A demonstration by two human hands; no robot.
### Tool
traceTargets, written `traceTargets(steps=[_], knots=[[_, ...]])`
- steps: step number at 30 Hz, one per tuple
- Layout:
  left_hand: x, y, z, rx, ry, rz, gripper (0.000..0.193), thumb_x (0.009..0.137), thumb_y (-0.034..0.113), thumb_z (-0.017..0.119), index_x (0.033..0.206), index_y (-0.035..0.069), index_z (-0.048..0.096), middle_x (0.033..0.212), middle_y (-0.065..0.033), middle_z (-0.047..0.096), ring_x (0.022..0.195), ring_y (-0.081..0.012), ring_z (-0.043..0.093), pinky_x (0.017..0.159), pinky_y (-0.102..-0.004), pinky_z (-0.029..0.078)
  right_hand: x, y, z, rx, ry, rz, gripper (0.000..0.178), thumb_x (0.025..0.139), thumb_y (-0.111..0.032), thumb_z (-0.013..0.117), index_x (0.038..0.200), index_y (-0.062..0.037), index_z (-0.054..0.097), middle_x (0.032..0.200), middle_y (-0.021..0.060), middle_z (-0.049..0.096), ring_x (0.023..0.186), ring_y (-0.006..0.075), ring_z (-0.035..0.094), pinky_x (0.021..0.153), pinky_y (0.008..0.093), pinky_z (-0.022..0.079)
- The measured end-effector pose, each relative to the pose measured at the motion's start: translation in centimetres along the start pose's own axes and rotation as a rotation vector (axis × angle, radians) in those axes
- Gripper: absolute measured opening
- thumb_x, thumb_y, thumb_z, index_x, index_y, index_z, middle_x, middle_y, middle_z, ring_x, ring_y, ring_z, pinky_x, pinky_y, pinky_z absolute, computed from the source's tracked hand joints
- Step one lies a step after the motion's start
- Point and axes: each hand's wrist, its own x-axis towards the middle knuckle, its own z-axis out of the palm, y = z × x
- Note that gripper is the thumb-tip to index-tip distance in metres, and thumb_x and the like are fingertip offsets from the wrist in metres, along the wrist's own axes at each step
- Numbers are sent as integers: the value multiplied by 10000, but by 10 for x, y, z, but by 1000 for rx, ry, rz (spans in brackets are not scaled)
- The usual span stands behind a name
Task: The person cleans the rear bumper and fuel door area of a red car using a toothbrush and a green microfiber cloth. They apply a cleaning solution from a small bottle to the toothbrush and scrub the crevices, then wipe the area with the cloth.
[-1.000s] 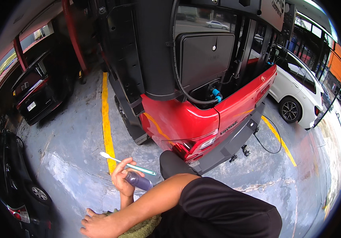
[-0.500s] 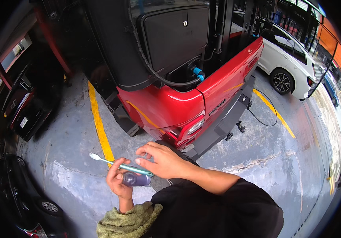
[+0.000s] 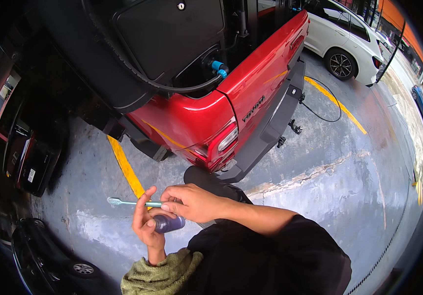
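Your left hand (image 3: 146, 228) is keeping a narrow grip, holding a small purplish bottle (image 3: 170, 224) that is lying nearly level beneath your right fingers; your right hand (image 3: 197, 202) is coming across from the other side, its grip closing in a pinch on the handle of a pale green toothbrush (image 3: 129, 202); the brush is lying nearly level just above the bottle, its head pointing to your left and its handle crossing your left fingers, though you cannot tell whether those fingers are pressing on it too; a green cloth (image 3: 162, 273) is wrapping your left forearm below the wrist, while a black sleeve (image 3: 295, 246) is covering your right upper arm; ahead of you, a red pickup truck (image 3: 192, 115) is standing with its dark bumper (image 3: 270, 130) turned toward you and a blue fitting (image 3: 219, 69) showing above its side; a yellow line (image 3: 125, 167) is running along the grey floor (image 3: 310, 196) near your left hand; a white car (image 3: 342, 37) is standing beyond the truck on the right, and a black car (image 3: 44, 258) is sitting at your lower left.
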Motion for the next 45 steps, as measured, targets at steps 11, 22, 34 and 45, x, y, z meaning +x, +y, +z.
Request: traceTargets(steps=[11, 22, 34, 45], knots=[[-20, -1, 4, -169, -2, -16, 734, 949, 300, 576, 1550, -32, 315, 1468, -386, 446, 694, -354, 731, 656, -398, 613, 7, 22, -128, -521, 561, -114, 295, 956, -290, 693, 1033, -7, 663, 872, 109, 641, 797, 270, 627, 772, 406, 483], [-16, 0, -11, -176, 22, 33, 690, 967, 261, 538, 1529, -67, 307, 1406, -359, 509, 676, -356, 727, 655, -411, 603, 100, 86, -197, -930, 744, -300, 376, 948, -352, 689, 714, -69, 608, 722, 84, 590, 727, 290, 593, 707, 411, 407], [20, -8, -3, -206, 9, 36, 587, 955, 291, 528, 1396, -62, 366, 1010, -256, 594, 630, -355, 701, 681, -450, 603, 98, 84, -196, -977, 770, -307, 373, 937, -349, 700, 705, -68, 616, 707, 78, 579, 715, 275, 585, 696, 404, 408], [66, -3, 20, -262, -50, 24, 493, 950, 286, 549, 1313, -21, 415, 791, -142, 590, 617, -349, 691, 718, -473, 595, 100, 81, -191, -988, 786, -280, 334, 913, -343, 720, 724, -78, 645, 708, 61, 578, 716, 259, 584, 686, 393, 406]])
